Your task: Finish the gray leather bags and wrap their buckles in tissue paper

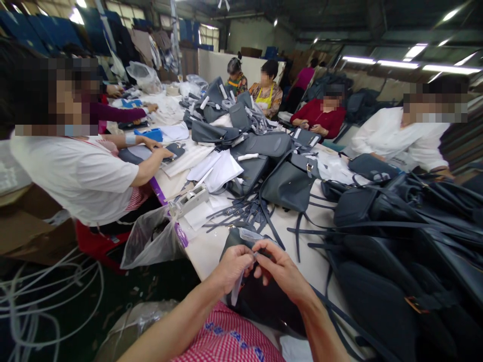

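On my feed the left hand (233, 265) was closed, thumb and fingers pinched on a clear strip (237, 291) whose loose end hung down below the knuckles. The right hand (282, 271) met it fingertip to fingertip, fingers curled, pinching the same strip at its top. I could not tell what the strip was fixed to, if anything.

Both hands were at the near edge of the bench (206, 251), just above a dark bag (260, 301) that lay across that edge and over a red checked apron (226, 342).

Just beyond the hands, dark straps (236, 213) lay fanned out on the bench top. Beside them, toward the left edge, stood a white tape dispenser (190, 198). A clear sack (151, 241) hung off the left edge below it. Farther up the middle I saw white paper (221, 171) and a grey bag (283, 183) lying flat, touching the straps.

A pile (396, 241) of dark bags filled the near right corner, close beside the right hand.

At the left edge a person in a white shirt (75, 176) pressed a hand on a small dark pouch (174, 150). Along the right edge sat a person in red (320, 118) and another in white (400, 136). What their hands held was too small to tell.
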The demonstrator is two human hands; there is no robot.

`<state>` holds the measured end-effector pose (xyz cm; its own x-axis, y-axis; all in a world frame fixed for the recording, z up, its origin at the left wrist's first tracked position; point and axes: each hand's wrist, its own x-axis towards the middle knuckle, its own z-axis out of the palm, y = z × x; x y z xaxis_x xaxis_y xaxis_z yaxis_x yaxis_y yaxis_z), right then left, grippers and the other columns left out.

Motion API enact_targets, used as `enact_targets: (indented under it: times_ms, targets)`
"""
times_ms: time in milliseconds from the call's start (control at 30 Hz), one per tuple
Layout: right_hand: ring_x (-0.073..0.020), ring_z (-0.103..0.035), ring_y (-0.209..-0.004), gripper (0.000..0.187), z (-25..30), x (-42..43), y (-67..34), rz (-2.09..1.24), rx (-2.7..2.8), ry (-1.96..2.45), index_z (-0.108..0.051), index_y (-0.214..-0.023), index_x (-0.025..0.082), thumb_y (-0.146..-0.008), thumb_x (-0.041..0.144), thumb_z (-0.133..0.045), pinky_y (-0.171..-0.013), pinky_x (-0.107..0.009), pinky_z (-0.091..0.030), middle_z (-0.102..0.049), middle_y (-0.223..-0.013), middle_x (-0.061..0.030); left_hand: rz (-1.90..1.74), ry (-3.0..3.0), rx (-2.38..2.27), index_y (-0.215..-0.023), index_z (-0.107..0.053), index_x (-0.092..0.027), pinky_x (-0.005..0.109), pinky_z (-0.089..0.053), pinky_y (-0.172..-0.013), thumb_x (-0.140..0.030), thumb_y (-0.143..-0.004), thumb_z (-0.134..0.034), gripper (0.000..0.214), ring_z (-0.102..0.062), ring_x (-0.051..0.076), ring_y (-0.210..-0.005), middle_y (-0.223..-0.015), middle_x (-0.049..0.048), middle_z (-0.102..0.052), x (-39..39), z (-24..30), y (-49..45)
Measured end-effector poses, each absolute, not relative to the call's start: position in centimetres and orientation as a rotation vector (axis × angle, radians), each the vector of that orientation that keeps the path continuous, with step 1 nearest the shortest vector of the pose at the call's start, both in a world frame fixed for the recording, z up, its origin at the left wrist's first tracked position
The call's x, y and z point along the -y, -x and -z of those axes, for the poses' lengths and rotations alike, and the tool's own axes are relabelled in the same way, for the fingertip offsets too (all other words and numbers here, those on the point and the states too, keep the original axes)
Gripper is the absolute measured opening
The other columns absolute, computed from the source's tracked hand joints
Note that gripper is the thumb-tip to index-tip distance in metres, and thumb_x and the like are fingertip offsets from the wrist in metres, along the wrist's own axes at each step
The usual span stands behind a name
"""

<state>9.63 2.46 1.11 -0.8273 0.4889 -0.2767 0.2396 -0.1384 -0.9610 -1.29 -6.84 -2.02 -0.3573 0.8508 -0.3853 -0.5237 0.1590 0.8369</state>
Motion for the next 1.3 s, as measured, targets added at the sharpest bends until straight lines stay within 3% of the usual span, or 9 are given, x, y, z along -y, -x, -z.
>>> enact_targets:
  times_ms: [100,300,567,667,767,900,1000,1133,1300]
  targets:
    - [-0.0132,-0.059,-0.056,0.023,-1.4,-2.3,-9.7,-2.254,1.663,0.795,-0.056,-0.085,0.023,-0.078,0.041,-0.068,-0.044,-0.018,-0.038,-0.065,-0.061,-0.0002,-1.478,-0.454,-1.264,-0.068,-0.055,-0.016,0.021,-0.03,-0.048,-0.02,-0.066,-0.053,0.005,-0.043,0.008,-0.046,-0.052,-0.0028,-0.055,6.7,2.1,1.2]
    - [-0.0033,-0.031,-0.036,0.029,-1.3,-2.4,-10.5,-2.326,1.295,0.78,-0.055,-0.097,0.026,-0.074,0.031,-0.073,-0.038,-0.015,-0.015,-0.046,-0.045,0.0105,-1.468,-0.52,-1.464,-0.064,-0.054,-0.017,0.021,-0.03,-0.049,-0.021,-0.066,-0.06,0.008,-0.043,0.008,-0.048,-0.051,-0.0046,-0.052,6.6,2.6,0.8]
    - [-0.0065,-0.046,-0.044,0.024,-1.4,-2.4,-12.5,-2.328,1.393,0.904,-0.062,-0.087,0.02,-0.074,0.036,-0.074,-0.038,-0.016,-0.021,-0.06,-0.056,0.0016,-1.525,-0.21,-1.171,-0.068,-0.057,-0.015,0.019,-0.034,-0.047,-0.026,-0.059,-0.069,0.018,-0.044,0.007,-0.045,-0.052,-0.0044,-0.053,7.1,1.1,0.8]
    - [-0.0068,-0.044,-0.044,0.023,-1.3,-2.1,-12.9,-2.245,1.573,0.957,-0.063,-0.081,0.018,-0.077,0.039,-0.07,-0.042,-0.018,-0.026,-0.062,-0.055,0.0011,-1.507,-0.129,-1.089,-0.069,-0.057,-0.015,0.018,-0.033,-0.045,-0.023,-0.057,-0.069,0.018,-0.043,0.006,-0.043,-0.05,-0.0044,-0.052,7.3,0.7,0.9]
    - [-0.0079,-0.044,-0.043,0.031,-1.0,-1.5,-12.4,-2.072,1.743,1.065,-0.068,-0.091,0.017,-0.077,0.045,-0.067,-0.044,-0.02,-0.031,-0.064,-0.058,0.001,-1.461,-0.074,-0.99,-0.066,-0.055,-0.015,0.018,-0.03,-0.043,-0.019,-0.057,-0.067,0.016,-0.04,0.005,-0.041,-0.048,-0.0048,-0.051,7.5,0.6,0.9]
    - [-0.0081,-0.045,-0.048,0.04,-0.5,-0.6,-11.1,-2.127,1.631,1.005,-0.067,-0.105,0.019,-0.078,0.048,-0.067,-0.045,-0.019,-0.034,-0.062,-0.062,0.0024,-1.349,-0.071,-0.82,-0.06,-0.055,-0.012,0.017,-0.028,-0.044,-0.02,-0.06,-0.064,0.012,-0.041,0.005,-0.044,-0.052,-0.0001,-0.053,7.7,0.7,1.1]
    - [-0.0057,-0.039,-0.045,0.045,-0.1,-0.3,-10.1,-2.215,1.434,1.003,-0.067,-0.107,0.019,-0.073,0.049,-0.072,-0.042,-0.016,-0.028,-0.053,-0.054,0.0062,-1.295,-0.057,-0.783,-0.056,-0.055,-0.011,0.017,-0.027,-0.044,-0.019,-0.06,-0.063,0.011,-0.039,0.005,-0.045,-0.053,0.0006,-0.053,7.9,0.7,1.3]
    - [-0.0028,-0.025,-0.039,0.045,0.1,-0.5,-9.3,-2.345,1.301,1.031,-0.072,-0.092,0.014,-0.071,0.054,-0.072,-0.038,-0.015,-0.015,-0.041,-0.042,0.0091,-1.267,-0.046,-0.793,-0.059,-0.057,-0.012,0.018,-0.026,-0.045,-0.018,-0.062,-0.062,0.009,-0.034,0.004,-0.044,-0.05,-0.0026,-0.049,8.1,0.7,1.3]
    - [-0.0004,-0.021,-0.036,0.047,0.3,-0.4,-8.6,-2.266,1.214,1.075,-0.073,-0.085,0.013,-0.061,0.053,-0.079,-0.036,-0.015,-0.01,-0.048,-0.044,0.0078,-1.251,-0.11,-0.871,-0.061,-0.058,-0.013,0.019,-0.027,-0.047,-0.022,-0.065,-0.065,0.013,-0.033,0.005,-0.044,-0.051,-0.0043,-0.046,8.1,0.9,1.2]
